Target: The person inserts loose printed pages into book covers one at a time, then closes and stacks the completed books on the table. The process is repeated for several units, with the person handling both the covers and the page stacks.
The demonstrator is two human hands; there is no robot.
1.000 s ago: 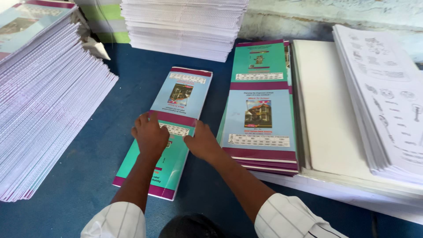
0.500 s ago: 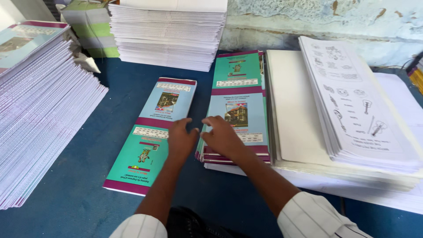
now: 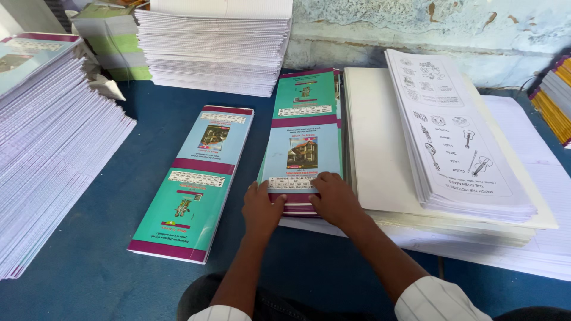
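Head view, looking straight down over the blue table, and both hands are at the near end of the middle stack of covers, the teal and light-blue printed sheets with maroon bands piled just left of the white paper. Left hand lies flat on the stack's near left corner, fingers together and pointing away from the person, palm pressing down, not pinching anything that I can see. Right hand sits on the near right corner, fingers curled over the top sheet's edge with the tips tucked toward the centre; whether it has a sheet lifted or merely presses on it, I cannot tell from here. The two hands are near each other with a small strip of cover showing between them. Off to the left, well apart from the hands, a single long cover lies slightly angled on the bare table. Beside the stack on the right, touching or very nearly so, is a thick white paper pile, and on top of that a sheaf of black-and-white worksheets with little line drawings. At the far edge stands a tall stack of lined paper, and along the left edge a long slanting bank of lined sheets.
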